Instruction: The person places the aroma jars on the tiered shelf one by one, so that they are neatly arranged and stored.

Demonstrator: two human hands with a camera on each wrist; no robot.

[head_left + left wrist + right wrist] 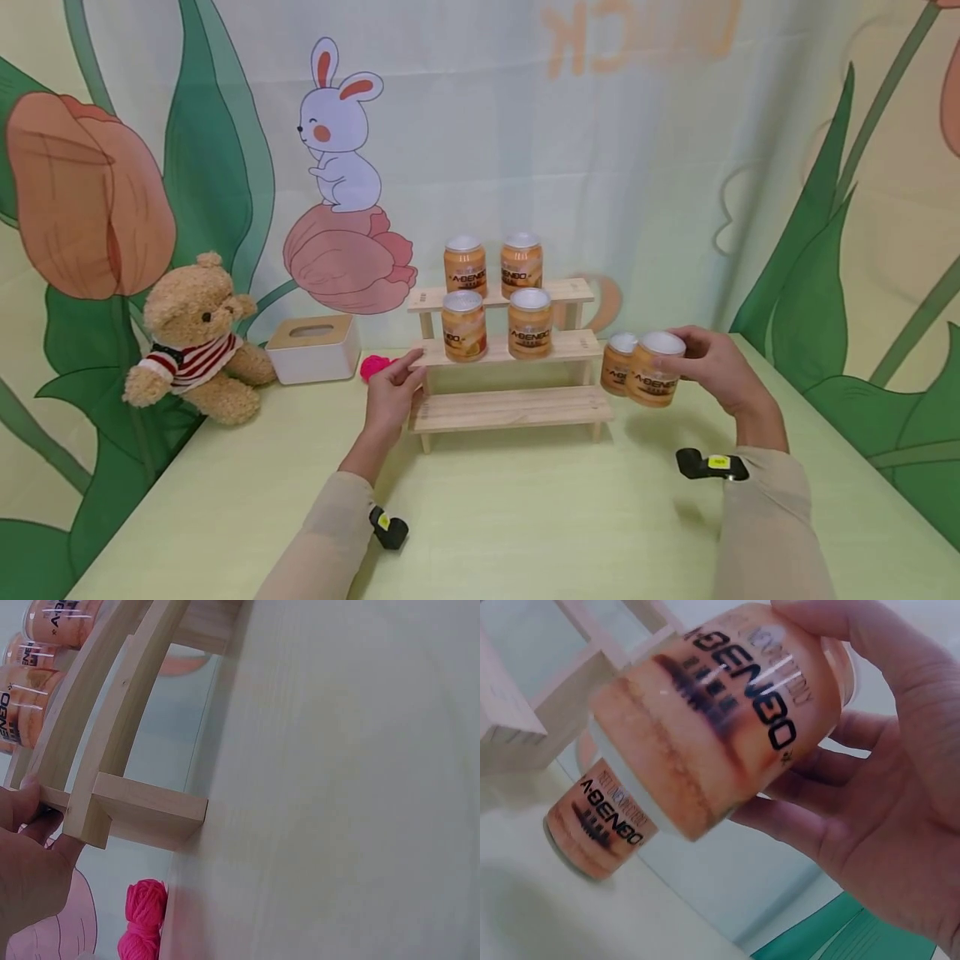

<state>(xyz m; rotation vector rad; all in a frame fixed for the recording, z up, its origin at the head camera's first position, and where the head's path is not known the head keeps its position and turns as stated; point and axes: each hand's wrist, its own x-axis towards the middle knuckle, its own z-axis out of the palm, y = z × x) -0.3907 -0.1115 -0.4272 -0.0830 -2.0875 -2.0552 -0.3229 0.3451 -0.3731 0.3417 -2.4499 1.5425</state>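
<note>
Head view shows both my hands at work about a three-tier wooden rack [510,408] on the pale bench [525,517]; my right hand [716,371] grips an orange can [656,382], thumb and fingers curled round it, and holds it roughly upright, clear of the bench, just to the right of the rack; right behind it stands a second can [613,375] on the bench, partly hidden, and I cannot tell whether the two touch; my left hand [386,404] pinches the left end of the rack between thumb and fingers.

Upright on the top tier [566,292] are an upper left can [465,271] and an upper right can [522,271]; upright on the middle tier [577,343] are a lower left can [464,333] and a lower right can [530,332], set a little apart; the right wrist view turns the black A-BENBO lettering of my gripped can towards it.

Beyond my left hand lies pink yarn [373,367], tied at its middle; further left come a white tissue box [313,354] with a wooden top and a teddy bear [198,337] in a striped shirt; behind everything hangs a printed curtain [480,125] with tulips and a white rabbit.
</note>
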